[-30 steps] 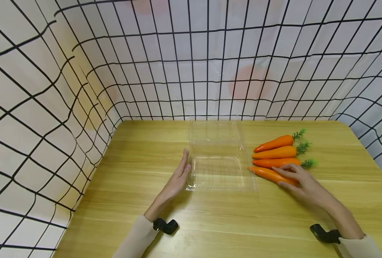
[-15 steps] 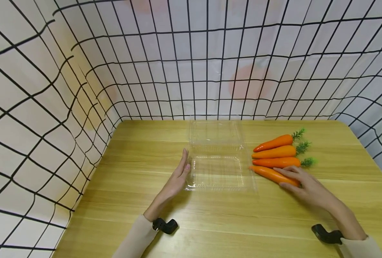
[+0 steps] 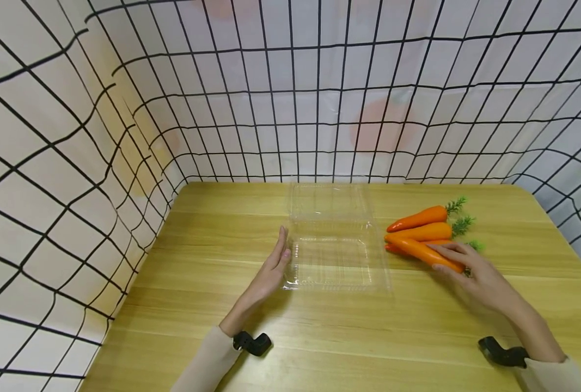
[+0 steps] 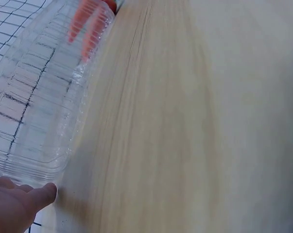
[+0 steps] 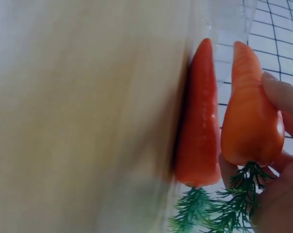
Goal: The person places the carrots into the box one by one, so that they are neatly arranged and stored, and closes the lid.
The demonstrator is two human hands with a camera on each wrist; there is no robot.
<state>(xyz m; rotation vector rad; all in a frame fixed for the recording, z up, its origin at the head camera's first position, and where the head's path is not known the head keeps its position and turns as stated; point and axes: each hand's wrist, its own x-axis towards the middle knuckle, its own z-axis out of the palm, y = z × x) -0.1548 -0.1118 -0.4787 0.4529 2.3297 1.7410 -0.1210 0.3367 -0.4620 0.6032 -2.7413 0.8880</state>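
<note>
In the head view my right hand (image 3: 481, 275) pinches a carrot (image 3: 424, 253) near its thick end, raised above another carrot that it partly covers. The right wrist view shows the held carrot (image 5: 250, 116) with green fronds, apart from a redder carrot (image 5: 199, 121) on the table. Two more carrots, the upper one (image 3: 417, 219) and the one below it (image 3: 429, 232), lie just beyond. My left hand (image 3: 268, 269), fingers straight, rests against the left side of a clear plastic clamshell box (image 3: 331, 261). In the left wrist view its fingertips touch the box's wall (image 4: 32, 172).
The box's lid (image 3: 326, 200) lies folded back toward the rear. A wooden table (image 3: 319, 337) bears everything. White cloth with a black grid (image 3: 319, 109) hangs behind the table and at both sides.
My right hand has lifted the nearest carrot off the table and moved it slightly right and away from me, over the neighbouring carrot. The left hand has stayed at the box.
</note>
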